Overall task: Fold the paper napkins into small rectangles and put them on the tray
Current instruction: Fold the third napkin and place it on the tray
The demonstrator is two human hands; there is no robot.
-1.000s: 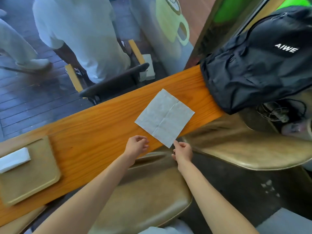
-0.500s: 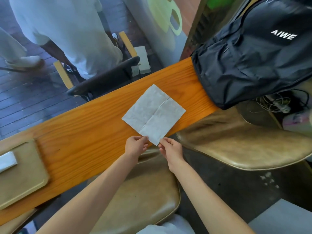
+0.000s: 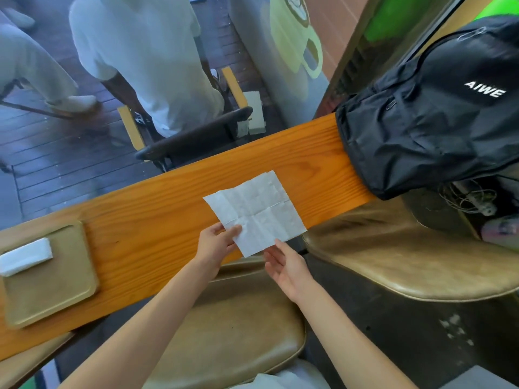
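White napkin (image 3: 257, 211) pinched by left hand (image 3: 216, 244) fingers; right hand (image 3: 286, 266) open, empty.

The frame's left edge cut off the folded napkin (image 3: 25, 259) and the tray (image 3: 53, 301) at middle left. The left hand (image 3: 214, 249) hid part of the open napkin's (image 3: 257, 211) near-left edge. The backpack (image 3: 438, 119) ran past the right edge and covered the counter's (image 3: 140, 234) far end. The upper-left floor was blurred.
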